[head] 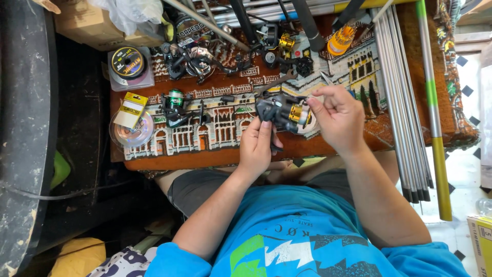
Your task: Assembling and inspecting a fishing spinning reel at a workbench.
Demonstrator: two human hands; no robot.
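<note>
Fingers of both hands hold 1 reel (282, 112) above the rug (215, 149): left hand (258, 146) clamped on the black body, right hand (335, 117) pinching the gold spool. Likely hefty, rigid, slick; grip the body.

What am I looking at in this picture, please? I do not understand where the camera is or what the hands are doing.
The camera sits on a person's head and looks down, so you see their own arms. The left hand and the right hand together hold a black fishing reel with a gold spool. Below it lies a patterned rug carrying other reels, round spools of line and a wrench. On the right lie thin grey rods and a green-yellow pole.
</note>
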